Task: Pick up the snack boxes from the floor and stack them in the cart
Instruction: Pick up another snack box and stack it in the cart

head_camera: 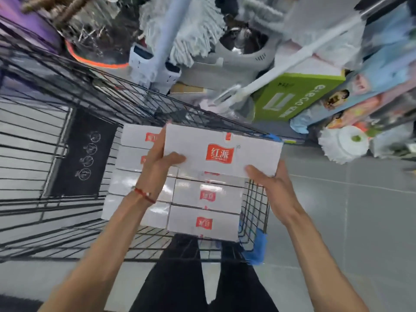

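I hold a white snack box [222,150] with a red logo above the black wire cart [67,86]. My left hand [161,161] grips its left edge, thumb on top. At the box's near right corner, my right hand [270,181] grips it. Under the held box, several matching white boxes [207,197] lie flat in rows in the right end of the cart. The held box hides part of them.
A black sign panel [83,154] lies in the cart's left part. Beyond the cart stand mops [191,34], a grey bucket [245,52], a green carton [297,95] and packaged goods [371,91]. Grey tiled floor [349,210] lies to the right. My dark trouser legs [202,278] show below.
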`<state>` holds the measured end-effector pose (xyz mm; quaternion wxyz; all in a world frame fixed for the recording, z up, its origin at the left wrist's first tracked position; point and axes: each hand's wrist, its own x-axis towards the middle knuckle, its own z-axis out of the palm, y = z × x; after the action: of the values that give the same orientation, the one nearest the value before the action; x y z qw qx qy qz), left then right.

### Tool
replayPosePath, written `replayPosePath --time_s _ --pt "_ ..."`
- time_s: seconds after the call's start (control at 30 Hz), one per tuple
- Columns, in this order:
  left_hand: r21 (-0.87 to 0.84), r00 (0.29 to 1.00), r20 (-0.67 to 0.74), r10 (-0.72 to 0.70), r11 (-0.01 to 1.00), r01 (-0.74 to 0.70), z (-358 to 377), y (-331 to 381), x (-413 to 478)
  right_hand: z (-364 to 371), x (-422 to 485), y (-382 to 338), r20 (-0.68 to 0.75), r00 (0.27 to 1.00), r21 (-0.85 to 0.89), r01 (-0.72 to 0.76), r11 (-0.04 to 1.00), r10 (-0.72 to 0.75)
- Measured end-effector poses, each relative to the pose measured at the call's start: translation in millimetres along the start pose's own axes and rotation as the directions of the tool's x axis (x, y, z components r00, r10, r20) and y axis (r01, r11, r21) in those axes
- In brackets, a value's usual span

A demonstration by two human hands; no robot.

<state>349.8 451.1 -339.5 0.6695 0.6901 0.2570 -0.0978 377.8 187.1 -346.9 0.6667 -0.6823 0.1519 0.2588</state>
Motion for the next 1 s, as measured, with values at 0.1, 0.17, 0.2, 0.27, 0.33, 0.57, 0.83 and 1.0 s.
replayPosePath --time_s 0.1,0.17,0.2,0.27,0.33,0.57,0.83,1.0 --pt "-0.048 0.999 0.027 0.029 0.998 -0.028 2 -17 27 4 14 13 -0.040 0.999 -0.041 0.023 0.999 -0.025" --pt "-0.059 0.998 0.041 0.042 0.997 -0.040 5 -25 39 5 21 22 -0.061 0.997 -0.059 0.044 0.997 -0.048" --pt "-0.063 0.998 0.047 0.041 0.997 -0.038 5 -32 42 6 24 30 -0.069 0.996 -0.061 0.050 0.997 -0.054" --pt "-0.053 0.998 0.040 0.041 0.998 -0.039 4 -45 50 8 31 42 -0.089 0.993 -0.080 0.066 0.995 -0.073" --pt "-0.038 0.998 0.047 0.039 0.999 -0.037 1 -57 54 10 36 53 -0.091 0.992 -0.109 0.079 0.991 -0.089" --pt "-0.014 0.994 0.103 0.043 0.999 -0.041 -4 -100 65 19 46 92 -0.128 0.980 -0.179 0.126 0.976 -0.150" --pt "-0.040 0.994 0.110 0.021 0.999 -0.017 -5 -126 80 32 54 105 -0.100 0.985 -0.139 0.125 0.982 -0.139" --pt "0.024 0.999 0.022 -0.023 0.999 0.023 -4 -130 85 44 53 99 -0.168 0.979 -0.086 0.105 0.991 -0.118"
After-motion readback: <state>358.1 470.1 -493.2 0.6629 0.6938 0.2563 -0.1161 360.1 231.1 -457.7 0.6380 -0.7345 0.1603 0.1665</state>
